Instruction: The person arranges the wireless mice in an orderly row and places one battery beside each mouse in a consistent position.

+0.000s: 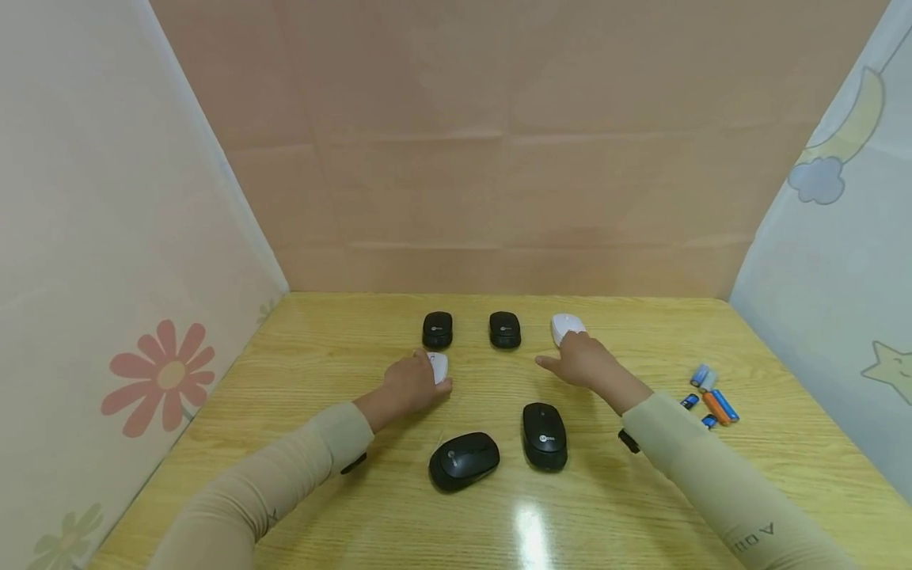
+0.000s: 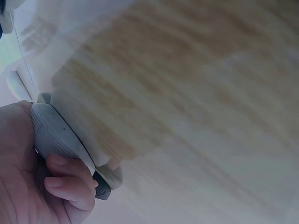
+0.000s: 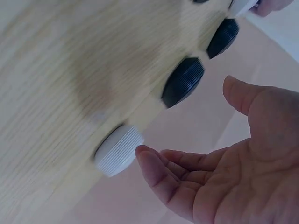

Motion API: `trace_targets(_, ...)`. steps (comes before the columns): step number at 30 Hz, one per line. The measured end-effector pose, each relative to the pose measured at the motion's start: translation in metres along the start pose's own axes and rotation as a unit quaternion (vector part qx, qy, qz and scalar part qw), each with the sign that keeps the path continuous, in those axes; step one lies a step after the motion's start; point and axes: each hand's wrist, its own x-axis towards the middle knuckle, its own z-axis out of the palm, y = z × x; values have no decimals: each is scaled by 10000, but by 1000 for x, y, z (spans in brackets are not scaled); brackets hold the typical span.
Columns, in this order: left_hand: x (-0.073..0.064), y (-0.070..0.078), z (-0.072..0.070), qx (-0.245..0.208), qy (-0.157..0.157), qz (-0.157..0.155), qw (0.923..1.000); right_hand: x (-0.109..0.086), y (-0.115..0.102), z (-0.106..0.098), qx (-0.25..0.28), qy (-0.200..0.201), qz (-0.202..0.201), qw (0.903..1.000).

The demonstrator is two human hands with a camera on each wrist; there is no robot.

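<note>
My left hand (image 1: pixel 413 384) grips a white computer mouse (image 1: pixel 438 366) by its sides; in the left wrist view its fingers curl against the ribbed side of the mouse (image 2: pixel 58 133). At the back right lies a second white mouse (image 1: pixel 566 325). Beside it is my right hand (image 1: pixel 586 361), thumb spread wide and nothing held. The right wrist view has those fingertips right at the ribbed end of that white mouse (image 3: pixel 119 151). Two black mice, one on the left (image 1: pixel 438 329) and one on the right (image 1: pixel 505 329), stand in the back row between the hands.
Nearer the front lie a tilted black mouse (image 1: pixel 465 461) and another black mouse (image 1: pixel 545 437) pointing away. Several small batteries, among them an orange one (image 1: pixel 716 408), are grouped on the right of the wooden table (image 1: pixel 342 514). Papered walls (image 1: pixel 499 198) enclose its back and sides.
</note>
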Motion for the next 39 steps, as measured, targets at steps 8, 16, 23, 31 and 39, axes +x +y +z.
trace_targets(8,0,-1,0,-6,0,-22,10000,-41,-17,12,318,-31,-509,9982)
trace_targets(16,0,0,-1,49,-13,31,10000,-76,-29,22,321,-243,-609,9973)
trace_targets(23,-1,-1,-2,-8,-79,-15,10000,-93,-39,34,183,-298,-627,9974)
trace_targets(31,-2,-1,-2,-42,-53,-21,10000,-93,-42,46,-42,-255,-471,9986)
trace_targets(39,-1,-2,0,91,-71,22,9999,-91,-43,52,-120,-102,-592,9981)
